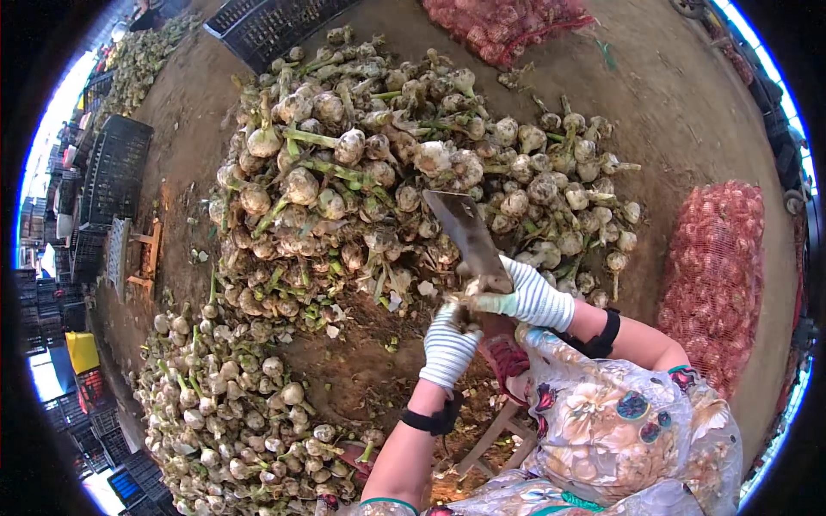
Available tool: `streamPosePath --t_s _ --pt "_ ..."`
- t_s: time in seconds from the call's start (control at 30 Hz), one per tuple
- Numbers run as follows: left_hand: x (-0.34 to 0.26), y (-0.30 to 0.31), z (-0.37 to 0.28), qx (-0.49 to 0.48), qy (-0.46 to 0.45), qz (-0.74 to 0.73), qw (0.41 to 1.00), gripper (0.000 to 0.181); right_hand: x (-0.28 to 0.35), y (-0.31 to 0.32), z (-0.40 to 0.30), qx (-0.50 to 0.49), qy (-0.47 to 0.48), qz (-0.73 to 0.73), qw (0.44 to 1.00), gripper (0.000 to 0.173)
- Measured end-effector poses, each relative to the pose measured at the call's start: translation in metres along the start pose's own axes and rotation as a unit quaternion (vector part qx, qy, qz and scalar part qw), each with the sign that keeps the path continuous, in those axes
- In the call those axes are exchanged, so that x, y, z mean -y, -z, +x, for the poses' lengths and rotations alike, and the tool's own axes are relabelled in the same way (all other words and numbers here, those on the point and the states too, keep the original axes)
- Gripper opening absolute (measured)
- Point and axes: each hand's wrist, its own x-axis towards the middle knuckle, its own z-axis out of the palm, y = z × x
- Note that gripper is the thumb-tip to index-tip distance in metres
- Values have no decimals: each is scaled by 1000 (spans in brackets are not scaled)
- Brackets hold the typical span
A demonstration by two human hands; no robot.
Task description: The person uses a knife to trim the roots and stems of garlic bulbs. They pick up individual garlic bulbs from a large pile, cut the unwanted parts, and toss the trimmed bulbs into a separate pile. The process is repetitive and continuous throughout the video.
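My right hand [539,297], in a white and grey striped glove, grips a broad-bladed knife [468,235] whose blade points away from me. Close against it, my left hand [448,348] wears a matching glove and has its fingers closed around a garlic bulb [466,316], largely hidden by the fingers and blurred. The two hands meet near the base of the blade. Beyond them spreads a large heap of garlic bulbs with stalks [348,168], soil clinging to many. A second heap of garlic [245,413], mostly with shorter stems, lies to my left.
Filled red mesh sacks of garlic lie at right [713,277] and at the far side [506,26]. Black plastic crates stand at the far left [116,168] and behind the heap [271,29]. A small wooden stool [150,255] is on the dirt floor. Loose trimmings [387,348] lie between the heaps.
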Motion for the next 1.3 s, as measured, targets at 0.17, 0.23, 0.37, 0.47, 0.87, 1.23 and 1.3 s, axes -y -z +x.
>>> streamPosePath --t_s 0.17,0.23,0.37,0.47,0.87,1.23,1.3 --pt "-16 9 -9 -36 -4 -69 997 38 6 16 -3 20 -30 58 998 37" --pt "-34 12 -1 -136 -19 -244 960 28 11 20 -11 36 -85 36 995 41" --pt "-60 -12 15 -147 -42 -106 983 27 25 6 -13 102 -125 40 986 48" --pt "-26 -27 23 -83 -132 -18 988 29 13 13 -12 76 -129 57 987 34" --pt "-65 51 96 -230 -181 580 760 38 9 42 -15 -9 -133 101 986 45" --pt "17 98 53 -163 -47 486 858 45 8 45 -14 -22 -148 95 984 40" --pt "8 93 87 -177 -88 297 934 51 11 42 -14 -25 -144 80 986 41"
